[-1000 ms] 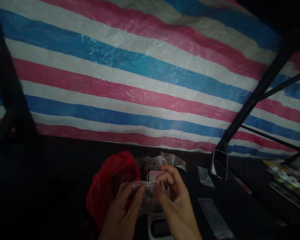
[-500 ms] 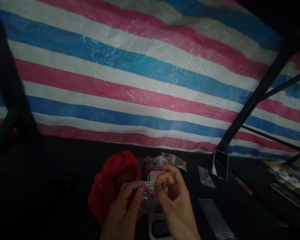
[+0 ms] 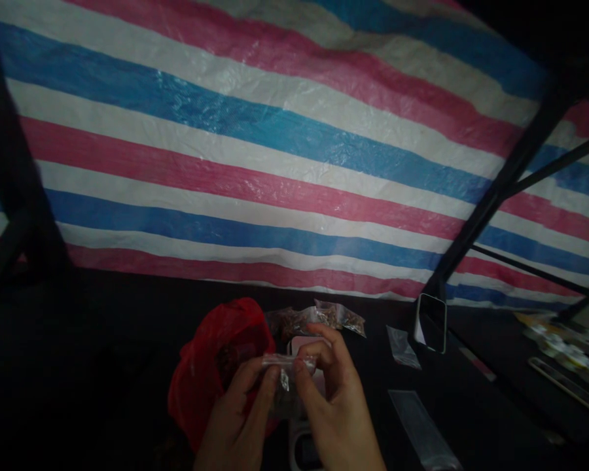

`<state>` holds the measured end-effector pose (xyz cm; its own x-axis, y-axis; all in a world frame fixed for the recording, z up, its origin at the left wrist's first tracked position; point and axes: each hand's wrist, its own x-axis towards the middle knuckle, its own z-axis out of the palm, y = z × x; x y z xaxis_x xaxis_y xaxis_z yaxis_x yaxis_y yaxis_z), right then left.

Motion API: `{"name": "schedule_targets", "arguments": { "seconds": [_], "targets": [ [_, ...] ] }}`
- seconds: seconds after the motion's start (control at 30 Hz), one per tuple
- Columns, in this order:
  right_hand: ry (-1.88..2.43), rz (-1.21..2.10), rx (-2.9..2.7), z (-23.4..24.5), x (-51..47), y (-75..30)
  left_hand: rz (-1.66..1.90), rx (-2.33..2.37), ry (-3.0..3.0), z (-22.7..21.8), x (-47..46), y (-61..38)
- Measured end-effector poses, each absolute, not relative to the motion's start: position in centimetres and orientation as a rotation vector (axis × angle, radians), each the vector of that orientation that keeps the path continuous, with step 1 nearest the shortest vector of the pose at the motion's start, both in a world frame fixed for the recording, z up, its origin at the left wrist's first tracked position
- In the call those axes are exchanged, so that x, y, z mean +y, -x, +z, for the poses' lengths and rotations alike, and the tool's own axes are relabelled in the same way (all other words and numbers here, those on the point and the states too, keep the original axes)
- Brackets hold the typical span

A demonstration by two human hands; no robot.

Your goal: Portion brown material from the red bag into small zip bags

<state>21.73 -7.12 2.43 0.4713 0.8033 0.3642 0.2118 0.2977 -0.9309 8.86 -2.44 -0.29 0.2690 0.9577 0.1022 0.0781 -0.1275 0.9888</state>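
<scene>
Both my hands hold one small clear plastic bag [image 3: 285,386] with dark bits inside, low in the middle of the view. My left hand [image 3: 240,418] pinches its top edge from the left, and my right hand [image 3: 331,405] pinches it from the right, thumb and forefinger close together. Behind my left hand sits an open red plastic bag [image 3: 211,366] with dark contents. Under the small bag is a white scale [image 3: 302,451], mostly hidden by my hands.
Filled small clear bags [image 3: 324,317] lie just beyond my hands. Empty clear bags [image 3: 419,428] lie on the dark table to the right. A phone [image 3: 430,322] stands against a black pole. A striped tarp [image 3: 275,150] fills the background. Pale items [image 3: 569,350] sit far right.
My right thumb and forefinger have slid leftward along the bag's top edge, closer to my left fingers. The view has shifted slightly.
</scene>
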Motion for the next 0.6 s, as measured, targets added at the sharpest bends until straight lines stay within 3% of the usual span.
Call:
{"name": "schedule_targets", "arguments": {
  "seconds": [0.4,0.6],
  "targets": [
    [1.273,0.380,-1.120,2.5,-7.1,-20.3,1.169,0.967,-1.598,1.1,-2.0,-8.5],
    [1.478,0.191,-1.179,5.7,-7.3,-28.3,1.220,0.863,-1.768,-1.4,-1.4,-8.2]
  ]
}}
